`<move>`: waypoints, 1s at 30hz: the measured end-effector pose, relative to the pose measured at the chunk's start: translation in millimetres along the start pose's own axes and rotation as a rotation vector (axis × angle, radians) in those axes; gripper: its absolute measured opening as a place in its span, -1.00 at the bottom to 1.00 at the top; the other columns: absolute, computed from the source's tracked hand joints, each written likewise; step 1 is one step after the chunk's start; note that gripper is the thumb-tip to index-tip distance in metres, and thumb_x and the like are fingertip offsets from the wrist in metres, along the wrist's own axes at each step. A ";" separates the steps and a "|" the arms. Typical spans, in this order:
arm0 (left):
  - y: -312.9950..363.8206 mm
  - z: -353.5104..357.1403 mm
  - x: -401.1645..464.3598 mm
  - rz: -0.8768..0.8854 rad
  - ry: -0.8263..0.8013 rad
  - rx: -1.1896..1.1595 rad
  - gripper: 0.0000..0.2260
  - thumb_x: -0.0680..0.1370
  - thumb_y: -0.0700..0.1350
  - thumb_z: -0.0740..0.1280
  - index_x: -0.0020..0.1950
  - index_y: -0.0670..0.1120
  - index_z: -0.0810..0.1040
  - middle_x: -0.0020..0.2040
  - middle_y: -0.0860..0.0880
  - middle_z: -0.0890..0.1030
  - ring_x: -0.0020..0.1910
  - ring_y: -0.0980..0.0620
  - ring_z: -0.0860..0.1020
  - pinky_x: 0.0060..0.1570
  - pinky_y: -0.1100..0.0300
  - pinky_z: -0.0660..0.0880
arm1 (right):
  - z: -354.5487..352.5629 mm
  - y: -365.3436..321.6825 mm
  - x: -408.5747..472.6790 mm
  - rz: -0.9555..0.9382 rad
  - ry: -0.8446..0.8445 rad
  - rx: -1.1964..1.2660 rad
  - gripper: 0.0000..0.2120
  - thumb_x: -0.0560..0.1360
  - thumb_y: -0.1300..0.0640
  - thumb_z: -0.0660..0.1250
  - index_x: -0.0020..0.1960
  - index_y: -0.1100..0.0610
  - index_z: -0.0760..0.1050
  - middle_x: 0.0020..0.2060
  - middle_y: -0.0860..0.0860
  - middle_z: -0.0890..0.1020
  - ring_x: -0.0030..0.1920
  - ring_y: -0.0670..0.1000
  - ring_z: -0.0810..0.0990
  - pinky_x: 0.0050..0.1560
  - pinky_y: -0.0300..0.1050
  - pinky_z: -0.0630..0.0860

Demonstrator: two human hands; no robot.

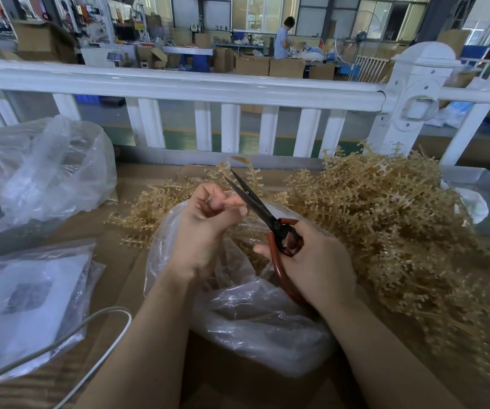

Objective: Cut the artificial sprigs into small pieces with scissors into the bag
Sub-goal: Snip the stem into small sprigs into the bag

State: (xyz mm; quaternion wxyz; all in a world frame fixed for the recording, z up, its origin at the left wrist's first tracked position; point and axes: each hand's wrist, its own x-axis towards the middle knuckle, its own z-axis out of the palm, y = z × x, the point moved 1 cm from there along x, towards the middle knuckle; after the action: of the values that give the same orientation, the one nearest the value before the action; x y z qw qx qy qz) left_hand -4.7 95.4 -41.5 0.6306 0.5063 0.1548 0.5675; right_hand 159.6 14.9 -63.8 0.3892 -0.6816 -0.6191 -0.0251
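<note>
Head view: our left hand pinches a light, springy sprig near its stem; our right hand grips the scissors, blades parted above the bag.

Sprig pile crowds the right; white fence blocks beyond.

Bright, even daylight enters through the far windows, glare sheens the near clear plastic bag and white railing, shadows stay soft, and wide-angle distortion bends and blurs the edges.
</note>
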 end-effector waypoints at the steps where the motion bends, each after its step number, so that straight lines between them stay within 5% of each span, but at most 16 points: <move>1: 0.5 -1.1 -0.4 -0.042 0.010 -0.030 -0.76 0.43 -0.35 0.41 -0.12 -0.08 0.41 -0.29 0.03 0.62 -0.25 0.07 0.60 -0.13 0.19 0.49 | -0.5 -0.2 0.2 -0.003 0.003 -0.004 -0.45 0.30 -0.59 0.23 -0.11 -0.13 0.45 -0.38 -0.24 0.50 -0.31 -0.25 0.49 -0.31 -0.37 0.32; 5: 0.9 -6.9 -0.9 -0.132 0.071 -0.032 -0.89 0.50 -0.10 0.41 -0.10 -0.11 0.53 -0.25 -0.03 0.62 -0.26 0.06 0.58 -0.20 0.22 0.44 | -1.0 -0.8 0.4 -0.013 -0.005 -0.023 -0.36 0.31 -0.59 0.22 0.00 -0.07 0.57 -0.34 -0.23 0.55 -0.29 -0.20 0.52 -0.29 -0.40 0.34; 14: -0.4 -9.1 -2.7 -0.147 0.028 0.095 -0.88 0.49 -0.09 0.36 -0.19 -0.10 0.63 -0.30 -0.02 0.62 -0.28 0.11 0.56 -0.22 0.32 0.48 | 0.1 -1.9 0.7 -0.010 -0.018 -0.021 -0.37 0.30 -0.61 0.20 0.01 -0.11 0.55 -0.32 -0.26 0.54 -0.28 -0.22 0.51 -0.27 -0.31 0.44; 19: -0.9 -8.5 -3.0 -0.111 0.013 0.087 -0.89 0.49 -0.15 0.35 -0.12 -0.17 0.63 -0.30 -0.03 0.62 -0.28 0.13 0.56 -0.20 0.33 0.50 | -1.9 -3.9 -0.1 -0.011 -0.004 -0.049 -0.36 0.29 -0.63 0.14 -0.02 -0.11 0.48 -0.33 -0.28 0.50 -0.35 -0.34 0.37 -0.31 -0.46 0.23; 30: -0.6 -5.8 -2.8 -0.088 0.036 0.111 -0.88 0.48 -0.12 0.37 -0.20 -0.09 0.69 -0.28 -0.02 0.63 -0.26 0.12 0.56 -0.11 0.29 0.53 | -3.7 -4.2 -1.3 -0.023 0.047 -0.060 -0.46 0.33 -0.59 0.19 -0.14 -0.12 0.37 -0.43 -0.26 0.43 -0.42 -0.36 0.34 -0.43 -0.46 0.14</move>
State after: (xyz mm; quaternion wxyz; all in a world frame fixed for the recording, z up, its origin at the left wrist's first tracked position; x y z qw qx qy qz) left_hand -9.7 95.7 -45.6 0.6233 0.5228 0.2194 0.5386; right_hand 157.3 11.5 -59.8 0.3830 -0.6851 -0.6164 -0.0641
